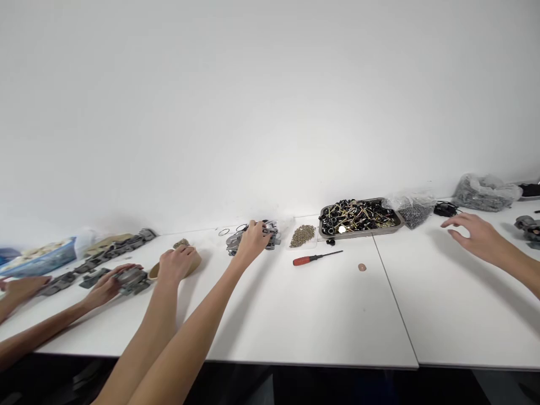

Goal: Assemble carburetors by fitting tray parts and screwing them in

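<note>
My left hand (pixel 252 241) reaches in from the lower left, its fingers curled round the edge of a grey plastic part (pixel 233 243); the fingertips are partly hidden. At the right, my right hand (pixel 481 239) hangs over the white table with thumb and fingers apart, holding nothing. A red-handled screwdriver (pixel 304 260) lies between the two hands. Behind it are a clear tray of small brass-coloured screws (pixel 302 235) and a metal tray (pixel 390 229) heaped with black and yellowish pieces.
Other people's hands are at the left: one over a brown bowl (pixel 194 263), one on another grey part (pixel 131 279). Further left is a blue basket (pixel 54 260). Clear bags (pixel 485 192) stand by the wall. A small brownish disc (pixel 362 267) lies in front.
</note>
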Action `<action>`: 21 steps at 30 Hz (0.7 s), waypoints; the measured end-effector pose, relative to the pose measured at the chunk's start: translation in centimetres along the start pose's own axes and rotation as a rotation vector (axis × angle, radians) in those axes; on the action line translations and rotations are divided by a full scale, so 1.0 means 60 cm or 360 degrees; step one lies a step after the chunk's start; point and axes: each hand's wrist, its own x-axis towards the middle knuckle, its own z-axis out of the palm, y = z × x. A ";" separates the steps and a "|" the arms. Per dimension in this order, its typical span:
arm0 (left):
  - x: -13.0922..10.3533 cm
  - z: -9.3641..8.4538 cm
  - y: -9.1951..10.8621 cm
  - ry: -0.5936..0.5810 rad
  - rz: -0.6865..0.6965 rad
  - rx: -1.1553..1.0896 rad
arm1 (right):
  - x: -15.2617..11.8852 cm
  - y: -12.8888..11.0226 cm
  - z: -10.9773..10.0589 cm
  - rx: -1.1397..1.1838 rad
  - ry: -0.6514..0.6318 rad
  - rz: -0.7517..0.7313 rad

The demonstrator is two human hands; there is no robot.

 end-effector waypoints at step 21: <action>-0.161 0.234 0.222 -0.1180 0.0568 -0.0950 | 0.160 -0.278 0.081 0.0388 -0.0497 -0.0509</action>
